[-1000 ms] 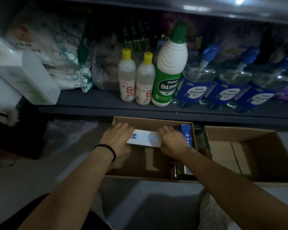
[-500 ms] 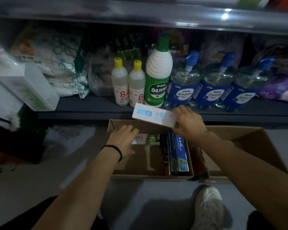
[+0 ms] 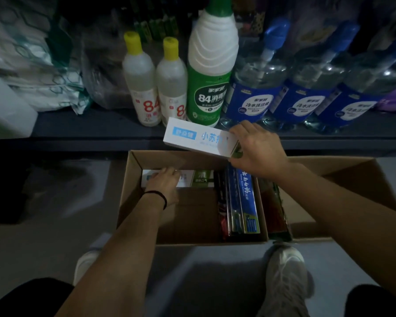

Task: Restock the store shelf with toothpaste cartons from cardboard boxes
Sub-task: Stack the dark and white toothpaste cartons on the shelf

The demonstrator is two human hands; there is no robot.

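Down by the bottom shelf (image 3: 96,128), the person crouches over an open cardboard box (image 3: 133,179) on the floor. Right hand (image 3: 258,149) is up above the box's far rim, fingers and thumb clamped on one end of a white toothpaste carton (image 3: 196,137) with blue print, held lengthwise just in front of the shelf edge. Left hand (image 3: 164,186), black band at the wrist, is down inside the box, fingers reaching onto another white carton (image 3: 188,179) lying along the far wall; whether it has a proper grip, I cannot tell. Blue cartons (image 3: 245,200) stand packed on edge along the box's right side. Behind, on the shelf, two yellow-capped bottles (image 3: 142,88), a green-labelled bottle (image 3: 212,72) and blue-labelled jugs (image 3: 306,88).
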